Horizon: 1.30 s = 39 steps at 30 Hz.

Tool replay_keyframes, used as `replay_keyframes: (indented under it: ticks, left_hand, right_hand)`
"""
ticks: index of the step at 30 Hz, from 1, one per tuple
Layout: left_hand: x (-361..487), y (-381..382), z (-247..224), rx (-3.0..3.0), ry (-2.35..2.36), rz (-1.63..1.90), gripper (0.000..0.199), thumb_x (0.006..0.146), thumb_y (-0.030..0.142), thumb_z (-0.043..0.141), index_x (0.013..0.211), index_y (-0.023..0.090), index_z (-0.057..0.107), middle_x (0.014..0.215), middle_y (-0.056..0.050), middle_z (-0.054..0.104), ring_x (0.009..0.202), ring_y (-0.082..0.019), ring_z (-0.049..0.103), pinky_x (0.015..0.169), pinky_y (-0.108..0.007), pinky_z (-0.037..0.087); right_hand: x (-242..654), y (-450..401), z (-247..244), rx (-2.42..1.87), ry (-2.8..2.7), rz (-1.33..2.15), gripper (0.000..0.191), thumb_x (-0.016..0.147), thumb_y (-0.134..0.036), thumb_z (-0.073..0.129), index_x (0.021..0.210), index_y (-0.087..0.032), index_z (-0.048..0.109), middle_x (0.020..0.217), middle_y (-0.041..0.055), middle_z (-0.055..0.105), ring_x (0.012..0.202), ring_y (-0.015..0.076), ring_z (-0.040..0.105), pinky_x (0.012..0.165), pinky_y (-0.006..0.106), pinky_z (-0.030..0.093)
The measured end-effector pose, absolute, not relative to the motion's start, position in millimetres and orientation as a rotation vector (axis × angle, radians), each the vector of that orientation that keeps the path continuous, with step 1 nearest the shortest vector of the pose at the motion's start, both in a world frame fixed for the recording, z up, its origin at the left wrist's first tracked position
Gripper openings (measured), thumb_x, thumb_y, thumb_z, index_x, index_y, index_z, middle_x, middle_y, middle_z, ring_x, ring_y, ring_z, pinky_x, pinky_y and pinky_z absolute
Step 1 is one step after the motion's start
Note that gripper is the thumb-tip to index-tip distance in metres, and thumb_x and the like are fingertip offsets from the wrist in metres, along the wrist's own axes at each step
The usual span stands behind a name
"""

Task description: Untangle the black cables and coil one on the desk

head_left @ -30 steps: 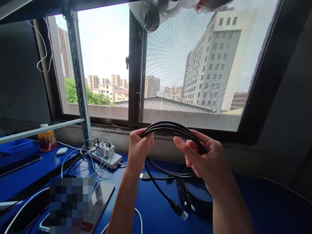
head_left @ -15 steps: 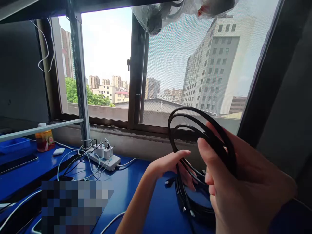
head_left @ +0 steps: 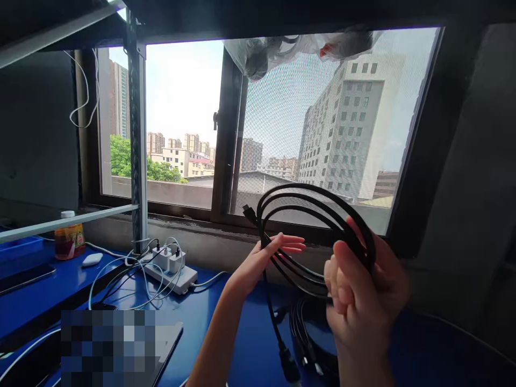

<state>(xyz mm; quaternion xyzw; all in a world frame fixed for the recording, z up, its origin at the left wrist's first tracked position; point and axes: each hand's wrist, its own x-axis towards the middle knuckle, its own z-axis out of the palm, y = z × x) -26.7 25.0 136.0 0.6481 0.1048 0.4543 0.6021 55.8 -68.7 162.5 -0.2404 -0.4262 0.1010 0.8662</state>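
A blue table [head_left: 250, 334] below a window [head_left: 181, 102] fills my feed, and I read it outward from the closest part. The right hand [head_left: 366, 290] sits nearest to me, its fingers clenched around one side of a black cable [head_left: 368, 250] gathered in several loops, held in the air above the table. I take that tight grip to be what bears the loops and stops them fanning apart. The left hand [head_left: 262, 258] meets their other side, fingers stretched straight and not curled round them, probably to guide the curve rather than carry weight. A slim plug [head_left: 249, 214] pokes up beside that hand, while a thicker plug [head_left: 289, 364] hangs lower on a loose length. A second coil [head_left: 297, 325] lies on the table, its loops gathered, likely against tangling. To the left, chargers [head_left: 177, 262] sit in a power strip [head_left: 183, 279], with thin cords trailing around it. Farther off stands a bottle [head_left: 69, 239]; plastic bags [head_left: 258, 60] hang across the window's top, and buildings [head_left: 322, 148] rise outside
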Motion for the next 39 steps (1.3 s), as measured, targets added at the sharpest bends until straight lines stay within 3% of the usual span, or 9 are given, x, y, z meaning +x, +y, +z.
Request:
replay_keyframes:
  ticks: [3, 6, 9, 11, 18, 24, 29, 39]
  left_hand:
    - [-33.1, 22.5, 141.4, 1.431, 0.27, 1.19, 0.048, 0.081, 0.062, 0.054, 0.089, 0.019, 0.072, 0.094, -0.009, 0.075, 0.095, -0.025, 0.068, 0.086, -0.034, 0.05]
    - [-38.9, 17.7, 147.5, 1.375, 0.264, 1.248, 0.057, 0.069, 0.071, 0.061, 0.087, 0.017, 0.068, 0.073, -0.007, 0.074, 0.078, -0.026, 0.071, 0.073, -0.035, 0.053]
    - [-44.6, 12.4, 152.8, 1.438, 0.273, 1.296, 0.06, 0.067, 0.072, 0.061, 0.09, 0.017, 0.064, 0.042, 0.006, 0.054, 0.06, -0.024, 0.07, 0.063, -0.03, 0.051]
    - [-47.7, 9.2, 155.6, 1.482, 0.321, 1.334, 0.058, 0.07, 0.071, 0.059, 0.09, 0.017, 0.063, 0.035, 0.01, 0.042, 0.051, -0.021, 0.068, 0.059, -0.027, 0.048]
    - [-50.2, 2.5, 161.2, 1.492, 0.612, 1.427, 0.039, 0.079, 0.059, 0.053, 0.081, 0.021, 0.061, 0.032, 0.012, 0.028, 0.039, -0.018, 0.061, 0.046, -0.025, 0.04]
    - [-47.6, 4.0, 160.1, 1.466, 0.672, 1.342, 0.041, 0.078, 0.057, 0.054, 0.085, 0.017, 0.06, 0.031, 0.013, 0.031, 0.043, -0.019, 0.063, 0.05, -0.027, 0.048]
    - [-46.1, 5.9, 158.6, 1.483, 0.643, 1.374, 0.047, 0.073, 0.057, 0.058, 0.095, 0.016, 0.054, 0.033, 0.014, 0.04, 0.036, -0.017, 0.059, 0.042, -0.025, 0.046]
    - [-31.4, 4.6, 158.1, 1.466, 0.589, 1.462, 0.041, 0.073, 0.054, 0.06, 0.092, 0.021, 0.044, 0.033, 0.016, 0.04, 0.03, -0.014, 0.053, 0.034, -0.02, 0.042]
  right_hand:
    - [65.8, -56.4, 163.8, -0.573, -0.886, 0.222, 0.035, 0.067, -0.041, 0.077, 0.092, -0.019, 0.066, 0.038, -0.0122, 0.041, 0.027, 0.0034, 0.031, 0.027, 0.016, 0.021]
    - [69.8, -53.4, 164.0, -0.731, -0.908, 0.11, 0.04, 0.072, -0.043, 0.072, 0.102, -0.018, 0.063, 0.05, -0.0085, 0.054, 0.03, 0.004, 0.039, 0.03, 0.017, 0.031]
    - [69.1, -57.1, 163.2, -0.801, -0.944, 0.022, 0.039, 0.073, -0.041, 0.069, 0.105, -0.018, 0.062, 0.059, -0.0056, 0.059, 0.031, 0.0045, 0.042, 0.031, 0.018, 0.034]
    - [67.7, -60.5, 163.0, -0.814, -0.951, -0.023, 0.04, 0.072, -0.039, 0.07, 0.106, -0.019, 0.061, 0.064, -0.0042, 0.06, 0.032, 0.005, 0.042, 0.029, 0.019, 0.032]
    - [68.9, -63.5, 162.3, -0.798, -1.025, -0.076, 0.042, 0.071, -0.034, 0.074, 0.11, -0.026, 0.062, 0.078, -0.0013, 0.061, 0.039, 0.0054, 0.045, 0.03, 0.018, 0.037]
    - [75.7, -58.9, 159.7, -0.875, -1.1, -0.085, 0.043, 0.07, -0.042, 0.075, 0.11, -0.028, 0.066, 0.092, 0.0024, 0.064, 0.045, 0.0058, 0.047, 0.036, 0.019, 0.044]
    - [81.0, -55.6, 160.8, -0.866, -1.077, -0.014, 0.046, 0.069, -0.043, 0.075, 0.111, -0.027, 0.066, 0.084, 0.0006, 0.062, 0.04, 0.0046, 0.044, 0.033, 0.019, 0.041]
    - [94.5, -56.2, 162.4, -0.871, -1.02, -0.003, 0.043, 0.064, -0.043, 0.077, 0.104, -0.026, 0.069, 0.076, -0.0015, 0.06, 0.033, 0.0048, 0.042, 0.029, 0.02, 0.034]
